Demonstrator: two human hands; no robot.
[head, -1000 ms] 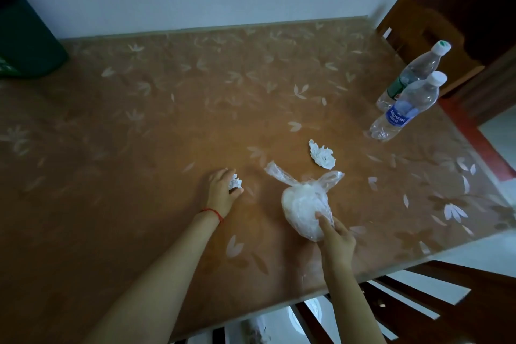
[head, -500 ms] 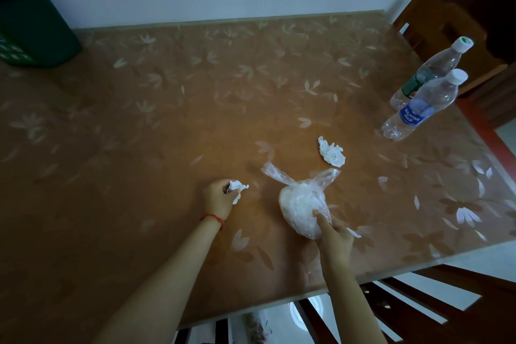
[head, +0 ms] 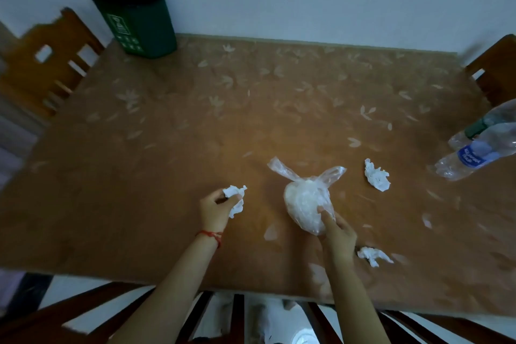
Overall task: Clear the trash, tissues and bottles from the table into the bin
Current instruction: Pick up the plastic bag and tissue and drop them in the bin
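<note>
My left hand (head: 216, 208) grips a crumpled white tissue (head: 236, 198) just above the table. To its right, my right hand (head: 336, 233) holds the near side of a knotted clear plastic bag (head: 304, 201) with white contents, which rests on the table. A second crumpled tissue (head: 377, 179) lies to the right of the bag. A third tissue (head: 374, 255) lies beside my right wrist. Two clear plastic bottles (head: 474, 156) stand at the right edge, partly cut off by the frame. A dark green bin (head: 136, 22) with a black liner stands on the table's far left corner.
The brown table (head: 195, 120) has a leaf-pattern cover. Wooden chairs stand at the left (head: 42, 64), the far right (head: 494, 72) and in front of me below the near edge (head: 251, 315). A pale wall runs behind the table.
The view has swung left and up, so the whole bin and left chair show. My left hand has lifted the tissue off the table. A third tissue now shows by my right wrist.
</note>
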